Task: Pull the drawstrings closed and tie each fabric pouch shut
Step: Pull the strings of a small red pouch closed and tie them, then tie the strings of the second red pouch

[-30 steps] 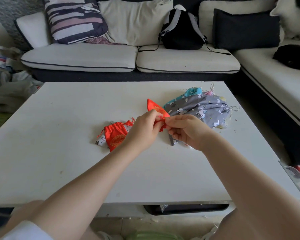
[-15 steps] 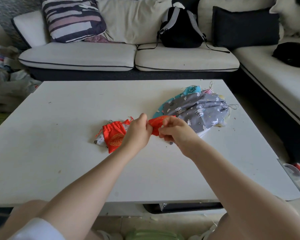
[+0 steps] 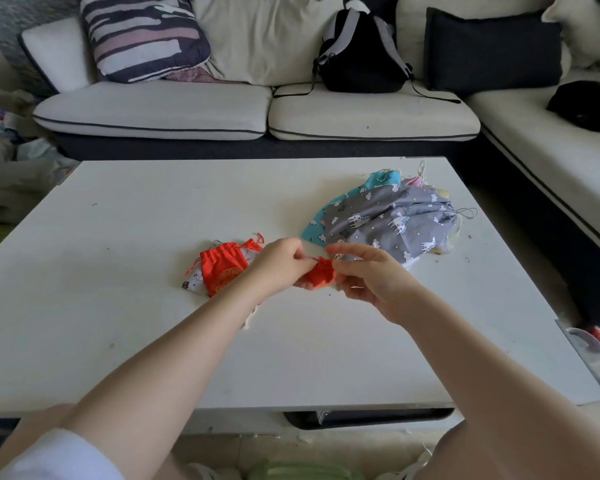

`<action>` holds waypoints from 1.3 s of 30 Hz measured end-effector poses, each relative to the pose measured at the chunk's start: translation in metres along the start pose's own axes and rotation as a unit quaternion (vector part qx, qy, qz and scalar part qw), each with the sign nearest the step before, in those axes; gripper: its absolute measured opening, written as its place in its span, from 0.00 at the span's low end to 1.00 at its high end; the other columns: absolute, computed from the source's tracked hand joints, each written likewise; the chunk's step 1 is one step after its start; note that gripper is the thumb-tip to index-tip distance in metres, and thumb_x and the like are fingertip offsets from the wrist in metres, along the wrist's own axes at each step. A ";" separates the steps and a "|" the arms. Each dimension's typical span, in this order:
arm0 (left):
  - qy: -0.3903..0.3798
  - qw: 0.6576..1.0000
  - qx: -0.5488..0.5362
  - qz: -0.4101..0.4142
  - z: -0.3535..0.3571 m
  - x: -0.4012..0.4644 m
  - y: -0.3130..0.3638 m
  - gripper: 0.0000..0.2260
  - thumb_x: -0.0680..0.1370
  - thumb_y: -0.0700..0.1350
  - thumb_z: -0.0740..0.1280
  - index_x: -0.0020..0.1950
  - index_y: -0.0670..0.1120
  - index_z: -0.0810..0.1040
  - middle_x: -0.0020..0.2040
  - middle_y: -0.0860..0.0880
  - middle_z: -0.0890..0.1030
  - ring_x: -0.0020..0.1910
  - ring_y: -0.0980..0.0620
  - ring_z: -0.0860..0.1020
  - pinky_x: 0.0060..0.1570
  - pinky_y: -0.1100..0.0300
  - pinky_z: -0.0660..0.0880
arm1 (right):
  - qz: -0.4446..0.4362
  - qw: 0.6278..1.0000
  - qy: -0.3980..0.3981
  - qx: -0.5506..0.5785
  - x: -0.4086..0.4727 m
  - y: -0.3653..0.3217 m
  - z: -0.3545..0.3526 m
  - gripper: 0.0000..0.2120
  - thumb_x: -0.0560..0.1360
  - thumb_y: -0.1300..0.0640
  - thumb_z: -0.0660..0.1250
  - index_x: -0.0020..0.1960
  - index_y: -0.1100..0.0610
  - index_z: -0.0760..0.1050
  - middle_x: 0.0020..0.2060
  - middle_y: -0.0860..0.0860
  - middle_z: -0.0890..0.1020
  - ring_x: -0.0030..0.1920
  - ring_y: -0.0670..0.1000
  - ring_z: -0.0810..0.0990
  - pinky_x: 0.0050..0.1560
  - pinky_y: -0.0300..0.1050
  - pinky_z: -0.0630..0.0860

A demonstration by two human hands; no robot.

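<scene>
Head view: left hand (image 3: pixel 279 265) pinches the red pouch (image 3: pixel 321 276) cord; right hand (image 3: pixel 368 275), fingers half-curled, cradles it. A loose pinch could let the cord slip, reopening the mouth.

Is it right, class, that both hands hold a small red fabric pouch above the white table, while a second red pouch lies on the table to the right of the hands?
Not quite. The second red pouch lies to the left of the hands, as the head view shows. The rest stands: the left hand and right hand hold the small red fabric pouch above the white table.
</scene>
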State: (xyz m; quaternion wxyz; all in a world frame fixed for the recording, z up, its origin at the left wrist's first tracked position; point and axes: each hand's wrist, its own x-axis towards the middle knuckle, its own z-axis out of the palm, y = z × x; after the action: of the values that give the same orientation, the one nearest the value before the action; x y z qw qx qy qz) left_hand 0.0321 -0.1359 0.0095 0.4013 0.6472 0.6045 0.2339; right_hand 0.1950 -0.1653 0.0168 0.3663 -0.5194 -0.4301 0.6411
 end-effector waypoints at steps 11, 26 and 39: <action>-0.006 0.966 -0.234 -0.106 0.055 0.044 0.029 0.09 0.75 0.33 0.56 0.42 0.45 0.72 0.36 0.48 0.76 0.29 0.53 0.76 0.28 0.63 0.76 | 0.018 0.980 0.147 0.133 0.027 0.019 -0.051 0.07 0.75 0.58 0.67 0.40 0.60 0.77 0.33 0.53 0.81 0.28 0.45 0.80 0.33 0.35 0.79; 0.151 0.962 0.198 -0.111 0.020 0.101 -0.093 0.11 0.75 0.38 0.59 0.53 0.42 0.78 0.57 0.41 0.77 0.59 0.40 0.73 0.57 0.51 0.70 | 0.008 0.974 0.147 -0.172 0.137 0.059 -0.063 0.33 0.77 0.58 0.63 0.76 0.52 0.49 0.55 0.33 0.69 0.56 0.49 0.69 0.53 0.43 0.66; 0.188 0.925 0.188 -0.270 -0.013 0.095 -0.141 0.33 0.72 0.48 0.71 0.72 0.44 0.58 0.71 0.38 0.59 0.70 0.37 0.61 0.65 0.44 0.64 | -0.126 0.895 0.163 -0.395 0.142 0.049 -0.008 0.09 0.76 0.62 0.60 0.50 0.59 0.78 0.38 0.53 0.81 0.35 0.52 0.75 0.37 0.42 0.67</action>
State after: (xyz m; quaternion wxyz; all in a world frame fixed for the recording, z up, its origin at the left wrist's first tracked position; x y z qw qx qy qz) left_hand -0.0471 -0.0479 -0.1139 0.1993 0.4673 0.8536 0.1155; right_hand 0.1743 -0.0519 -0.0796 0.2729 -0.6601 -0.6443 0.2734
